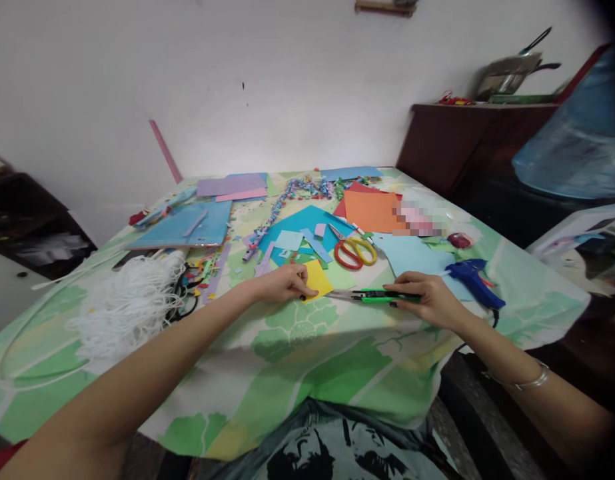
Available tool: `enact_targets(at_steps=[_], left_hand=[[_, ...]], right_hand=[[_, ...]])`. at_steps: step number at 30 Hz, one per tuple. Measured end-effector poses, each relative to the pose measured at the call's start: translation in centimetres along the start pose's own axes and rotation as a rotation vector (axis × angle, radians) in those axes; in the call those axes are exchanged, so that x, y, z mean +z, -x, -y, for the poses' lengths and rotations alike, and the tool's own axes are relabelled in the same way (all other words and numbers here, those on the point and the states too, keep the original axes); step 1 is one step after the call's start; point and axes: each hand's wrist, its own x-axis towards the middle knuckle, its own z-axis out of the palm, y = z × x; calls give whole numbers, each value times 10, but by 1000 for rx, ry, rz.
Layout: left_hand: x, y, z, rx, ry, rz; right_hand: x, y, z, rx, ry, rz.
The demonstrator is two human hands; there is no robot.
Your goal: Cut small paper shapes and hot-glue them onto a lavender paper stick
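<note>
— What do we see of the two arms?

— We see both reaching forward over the table (pixel 297 347), which wears a green patterned cloth. The left arm stretches in a long diagonal from the lower left. Its left hand (pixel 282 283) lies palm down, fingers curled, with the fingertips pinching the near edge of a yellow paper piece (pixel 318 279) that lies flat on the cloth.

— And the other one?

— The right arm comes in from the lower right, a thin bangle (pixel 524 383) on the wrist. The right hand (pixel 430 297) rests low on the table, fingers closed around the handle of green scissors (pixel 380 296). The scissors lie almost level, tip pointing left toward the yellow piece, just short of it.

— What lies close by?

— Just behind the yellow piece we see red-and-yellow scissors (pixel 354 252) on blue paper. A blue glue gun (pixel 473 279) sits beside the right hand. A heap of white cord (pixel 130 303) lies to the left.
</note>
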Motion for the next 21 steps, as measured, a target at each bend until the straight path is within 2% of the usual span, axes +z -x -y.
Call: enact_targets(at_steps=[6,21], left_hand=[[-1,2,-6,-16,-10,0],[-2,2,-4,-31,28,1]], right_hand=[[1,-3,1,-4,1,4],[3,-4,4,-6,-6,-3]])
